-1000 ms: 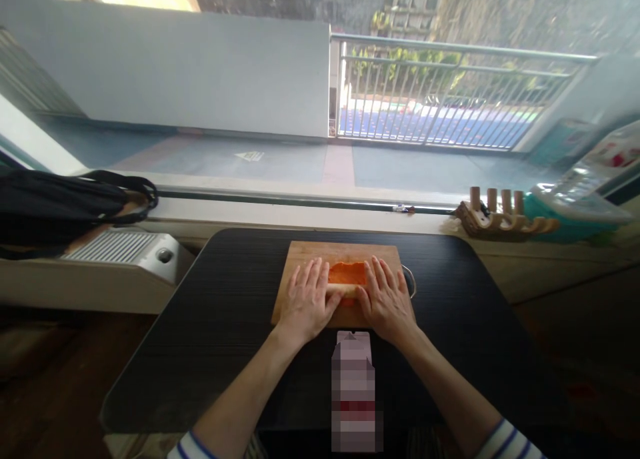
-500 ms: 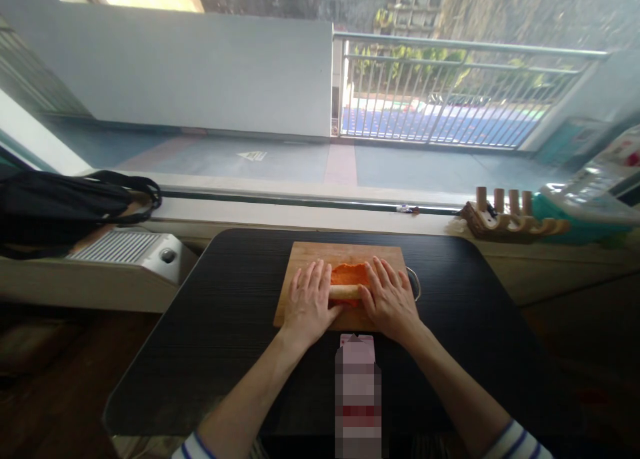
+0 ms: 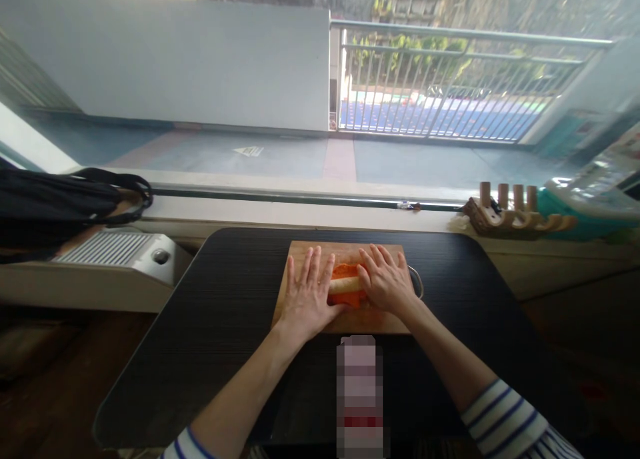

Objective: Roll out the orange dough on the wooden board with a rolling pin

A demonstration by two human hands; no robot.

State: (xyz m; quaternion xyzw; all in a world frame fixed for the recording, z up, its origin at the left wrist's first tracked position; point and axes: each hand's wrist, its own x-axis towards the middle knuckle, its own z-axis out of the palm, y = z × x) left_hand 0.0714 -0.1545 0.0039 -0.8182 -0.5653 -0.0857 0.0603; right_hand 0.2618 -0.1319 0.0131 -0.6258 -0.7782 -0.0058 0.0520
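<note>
A wooden cutting board [image 3: 380, 322] lies on a black table [image 3: 225, 312]. On it is a flat orange piece of dough [image 3: 345, 272] with a pale wooden rolling pin [image 3: 345, 285] across it. My left hand [image 3: 307, 299] lies flat with fingers stretched out, its palm pressing on the pin's left end. My right hand [image 3: 387, 282] also lies flat with fingers spread, over the pin's right end. Only the middle of the pin shows between my hands.
A metal ring handle [image 3: 417, 282] sticks out at the board's right edge. A black bag [image 3: 60, 205] and a white grilled appliance [image 3: 120, 249] are at the left. A wooden rack [image 3: 515, 215] and a plastic container [image 3: 595, 202] stand on the window ledge at right.
Both hands have pushed the rolling pin away from me over the orange dough; more dough now shows on the near side of the pin. The view shifted slightly.
</note>
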